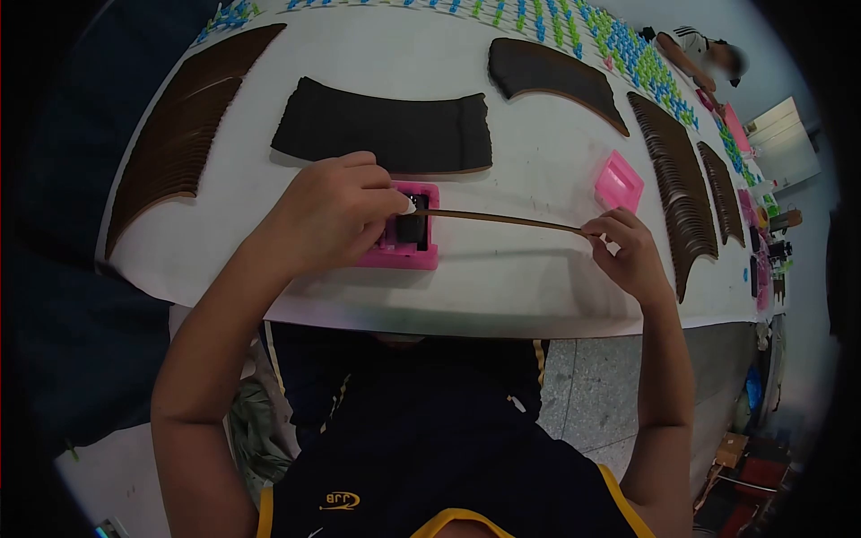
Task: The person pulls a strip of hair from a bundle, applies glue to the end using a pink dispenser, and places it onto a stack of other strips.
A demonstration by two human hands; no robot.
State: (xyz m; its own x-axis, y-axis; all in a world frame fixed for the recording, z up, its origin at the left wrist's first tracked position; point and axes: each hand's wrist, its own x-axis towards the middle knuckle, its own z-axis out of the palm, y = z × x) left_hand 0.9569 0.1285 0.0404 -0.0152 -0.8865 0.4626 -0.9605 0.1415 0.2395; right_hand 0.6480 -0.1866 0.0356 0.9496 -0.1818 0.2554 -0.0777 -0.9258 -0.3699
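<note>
A thin brown strip (502, 218) stretches level above the white table, between my two hands. My right hand (625, 251) pinches its right end between thumb and fingers. At its left end, my left hand (345, 211) is closed, with a small white piece (411, 205) at the fingertips; whether these fingers also grip the strip is hard to tell. Under the left fingertips stands an open pink box (432, 260) with a black block (411, 230) inside, partly covered by the hand. A pink lid-like piece (619, 182) lies beyond my right hand.
Dark curved sheets (386, 130) (556, 81) lie farther back. Rows of brown strips (184, 125) (677, 188) fan out at left and right. Many blue and green small pieces (547, 22) line the far edge. Another person (695, 54) sits at the far right.
</note>
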